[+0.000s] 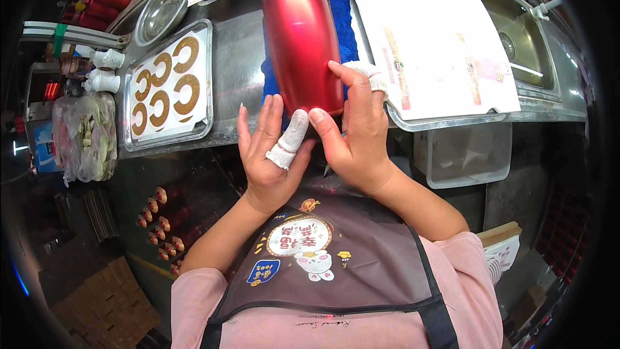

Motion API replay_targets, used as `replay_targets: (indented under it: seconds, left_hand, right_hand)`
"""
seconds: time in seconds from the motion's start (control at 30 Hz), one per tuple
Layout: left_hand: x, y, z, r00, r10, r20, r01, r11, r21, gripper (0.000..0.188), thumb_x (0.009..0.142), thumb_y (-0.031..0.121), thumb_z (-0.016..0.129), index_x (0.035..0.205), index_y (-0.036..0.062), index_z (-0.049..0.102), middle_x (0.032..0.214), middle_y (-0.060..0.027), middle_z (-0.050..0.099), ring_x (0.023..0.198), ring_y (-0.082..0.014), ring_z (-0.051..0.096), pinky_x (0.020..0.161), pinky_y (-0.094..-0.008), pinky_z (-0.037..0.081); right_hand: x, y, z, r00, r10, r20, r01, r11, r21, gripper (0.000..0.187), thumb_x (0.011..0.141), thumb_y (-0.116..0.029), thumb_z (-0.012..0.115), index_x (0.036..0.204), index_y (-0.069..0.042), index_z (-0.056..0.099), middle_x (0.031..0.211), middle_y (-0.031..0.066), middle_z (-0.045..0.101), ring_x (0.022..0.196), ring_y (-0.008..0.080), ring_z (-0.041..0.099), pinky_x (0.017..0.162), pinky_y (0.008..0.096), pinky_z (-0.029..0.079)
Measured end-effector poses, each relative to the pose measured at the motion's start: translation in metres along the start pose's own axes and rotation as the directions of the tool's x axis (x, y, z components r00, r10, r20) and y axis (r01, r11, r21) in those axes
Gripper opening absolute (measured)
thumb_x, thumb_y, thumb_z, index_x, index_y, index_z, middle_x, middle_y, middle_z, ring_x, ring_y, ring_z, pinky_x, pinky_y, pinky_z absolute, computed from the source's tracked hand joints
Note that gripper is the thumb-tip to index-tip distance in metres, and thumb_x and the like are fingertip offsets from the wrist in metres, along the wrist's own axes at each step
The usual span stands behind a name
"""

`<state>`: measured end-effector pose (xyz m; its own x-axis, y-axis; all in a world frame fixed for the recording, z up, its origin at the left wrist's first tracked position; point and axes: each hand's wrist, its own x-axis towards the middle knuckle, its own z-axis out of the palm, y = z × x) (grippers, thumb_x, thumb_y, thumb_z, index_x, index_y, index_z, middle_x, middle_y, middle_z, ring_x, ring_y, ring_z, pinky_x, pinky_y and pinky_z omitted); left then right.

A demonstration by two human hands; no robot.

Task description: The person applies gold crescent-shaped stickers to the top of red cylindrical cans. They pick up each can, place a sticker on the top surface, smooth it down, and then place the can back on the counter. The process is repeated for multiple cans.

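A glossy red bottle [299, 39] lies on a blue cloth [347, 26], its threaded neck pointing away from me. My left hand [271, 155] is open at the near left of its base, fingers stretched out. A white cloth sleeve covers my left index finger, whose tip touches the base edge. My right hand [355, 129] grips the lower right of the bottle, thumb at the base and index finger along the side. Another white sleeve [368, 74] shows on a finger of that hand. The bottle's underside is hidden.
Left of the bottle sits a metal tray [208, 84] with gold curved decals on white paper, beside a round metal bowl [161, 13]. To the right are a white printed sheet [433, 26] on a tray, a sink [516, 39] and a clear plastic bin [465, 155] below.
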<state>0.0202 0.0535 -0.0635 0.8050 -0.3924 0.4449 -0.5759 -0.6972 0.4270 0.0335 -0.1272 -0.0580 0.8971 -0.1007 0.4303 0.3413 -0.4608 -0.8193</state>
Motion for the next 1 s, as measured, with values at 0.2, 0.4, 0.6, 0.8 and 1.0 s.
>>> replay_targets:
  seconds: [0.2, 0.4, 0.6, 0.8, 1.0]
  left_hand:
    - [0.019, 0.013, -0.010, 0.997, 0.073, -0.009, -0.071, 0.988, 0.136, 0.047, 0.076, 0.014, 0.083, 0.122, 0.0121, 0.075, 0.148, -0.0255, 0.054, 0.129, -0.0468, 0.058, 0.112, -0.0671, 0.031]
    - [0.037, 0.014, -0.018, 0.976, 0.214, 0.039, -0.217, 0.948, 0.231, 0.041, 0.077, 0.018, 0.080, 0.118, 0.0152, 0.077, 0.149, -0.0246, 0.054, 0.126, -0.0467, 0.059, 0.110, -0.0681, 0.033]
    - [0.044, 0.032, -0.004, 0.982, 0.180, 0.046, -0.186, 0.954, 0.235, 0.029, 0.078, 0.020, 0.075, 0.106, 0.0146, 0.080, 0.152, -0.0157, 0.054, 0.145, -0.0443, 0.042, 0.115, -0.0718, 0.017]
    - [0.032, 0.019, -0.018, 0.995, 0.096, -0.030, -0.094, 0.993, 0.078, 0.054, 0.080, 0.004, 0.077, 0.133, 0.0100, 0.069, 0.161, -0.0221, 0.040, 0.153, -0.0379, 0.033, 0.123, -0.0608, 0.007]
    - [0.052, 0.011, 0.003, 0.996, 0.084, -0.035, -0.083, 0.996, 0.009, 0.076, 0.078, 0.008, 0.075, 0.150, 0.0082, 0.052, 0.161, -0.0201, 0.041, 0.151, -0.0408, 0.035, 0.118, -0.0691, 0.010]
  right_hand:
    - [0.001, 0.000, -0.006, 0.995, 0.071, 0.076, -0.081, 0.987, 0.135, 0.052, 0.093, -0.003, 0.063, 0.144, 0.002, 0.051, 0.130, 0.0128, 0.058, 0.080, 0.0132, 0.044, 0.070, 0.0287, 0.044]
    - [-0.003, 0.011, -0.016, 0.980, 0.134, 0.147, -0.162, 0.966, 0.200, 0.048, 0.094, -0.001, 0.056, 0.143, -0.002, 0.053, 0.123, 0.0159, 0.062, 0.094, 0.0231, 0.054, 0.086, 0.0310, 0.045]
    - [-0.014, 0.018, -0.029, 0.945, 0.300, 0.129, -0.326, 0.884, 0.333, 0.047, 0.095, 0.003, 0.052, 0.142, -0.002, 0.055, 0.132, 0.0131, 0.061, 0.091, 0.0124, 0.054, 0.086, 0.0273, 0.045]
    - [-0.022, 0.004, -0.044, 1.000, -0.008, -0.025, 0.010, 0.996, 0.092, 0.046, 0.090, 0.006, 0.059, 0.136, -0.002, 0.062, 0.114, 0.0134, 0.072, 0.071, 0.0199, 0.062, 0.069, 0.0281, 0.050]
    - [-0.031, -0.006, -0.021, 0.948, -0.238, 0.212, 0.248, 0.969, -0.019, 0.053, 0.076, 0.009, 0.063, 0.129, -0.001, 0.066, 0.068, 0.0128, 0.064, 0.051, 0.0282, 0.061, 0.050, 0.0391, 0.045]
